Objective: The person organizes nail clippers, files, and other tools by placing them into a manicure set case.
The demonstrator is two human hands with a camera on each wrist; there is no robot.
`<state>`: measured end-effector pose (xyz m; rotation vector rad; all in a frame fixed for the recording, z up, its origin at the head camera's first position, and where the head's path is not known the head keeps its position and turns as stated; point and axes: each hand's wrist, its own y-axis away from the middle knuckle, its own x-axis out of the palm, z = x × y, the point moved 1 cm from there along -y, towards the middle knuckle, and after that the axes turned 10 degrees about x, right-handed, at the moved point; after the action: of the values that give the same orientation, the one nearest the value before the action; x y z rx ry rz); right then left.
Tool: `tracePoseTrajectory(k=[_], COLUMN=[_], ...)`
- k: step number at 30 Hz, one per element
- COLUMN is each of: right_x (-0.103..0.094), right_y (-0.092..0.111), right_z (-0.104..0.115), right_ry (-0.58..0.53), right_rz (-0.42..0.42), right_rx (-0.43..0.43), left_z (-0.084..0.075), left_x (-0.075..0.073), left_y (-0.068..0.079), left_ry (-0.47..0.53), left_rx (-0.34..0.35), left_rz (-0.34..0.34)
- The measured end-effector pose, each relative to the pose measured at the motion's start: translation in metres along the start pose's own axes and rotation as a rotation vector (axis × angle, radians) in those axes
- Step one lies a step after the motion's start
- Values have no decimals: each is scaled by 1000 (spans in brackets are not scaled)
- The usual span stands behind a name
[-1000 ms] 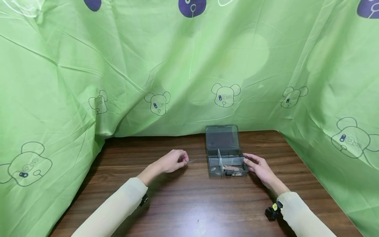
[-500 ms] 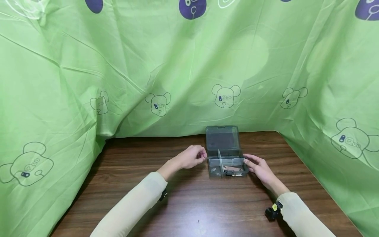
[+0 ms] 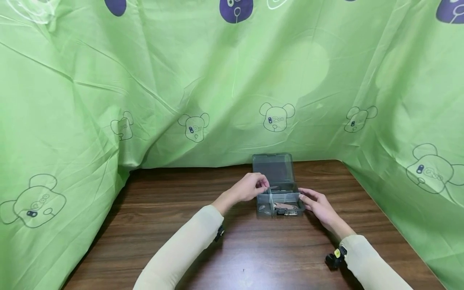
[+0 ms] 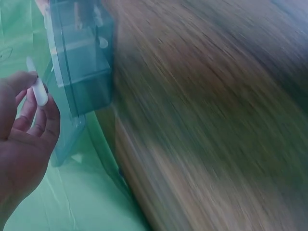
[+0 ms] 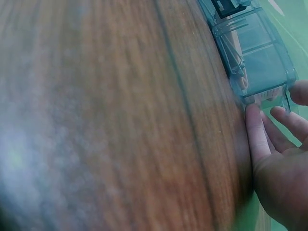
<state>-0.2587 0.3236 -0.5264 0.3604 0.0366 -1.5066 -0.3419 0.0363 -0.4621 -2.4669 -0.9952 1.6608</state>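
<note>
A grey translucent compartment box stands with its lid raised at the back. Over its back left compartment, my left hand pinches a slim whitish stick with a rounded end between thumb and fingers; its exact kind is unclear. At the box's right side, my right hand holds the wall, thumb at the rim and fingers along the outside. A pinkish nail clipper lies in the front right compartment. Small clear pieces lie in the front left one.
The brown wooden table carries the box near its back edge. Green cloth with bear prints hangs behind and at both sides. Whitish dividers split the box into compartments.
My left hand has moved right with the slim stick, from the table left of the box to above its back left compartment. My right hand has stayed at the box's side.
</note>
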Motion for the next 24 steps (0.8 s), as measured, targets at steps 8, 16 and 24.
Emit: tracePoseTrajectory(k=[8,16,24], right_x=[0,0,-1], right_y=[-1,-2,-1], right_z=[-1,-1,-1], right_ry=[-4,-34,-34], right_rz=[2,10,16], right_rx=[-4,-11,-7], left_z=[-6,-14,-14], left_x=[13,24,38], left_y=[-24,-47,-58], left_ry=[26,19,15], left_rx=[-12,-3,-22], left_rz=[-35,-53,-62])
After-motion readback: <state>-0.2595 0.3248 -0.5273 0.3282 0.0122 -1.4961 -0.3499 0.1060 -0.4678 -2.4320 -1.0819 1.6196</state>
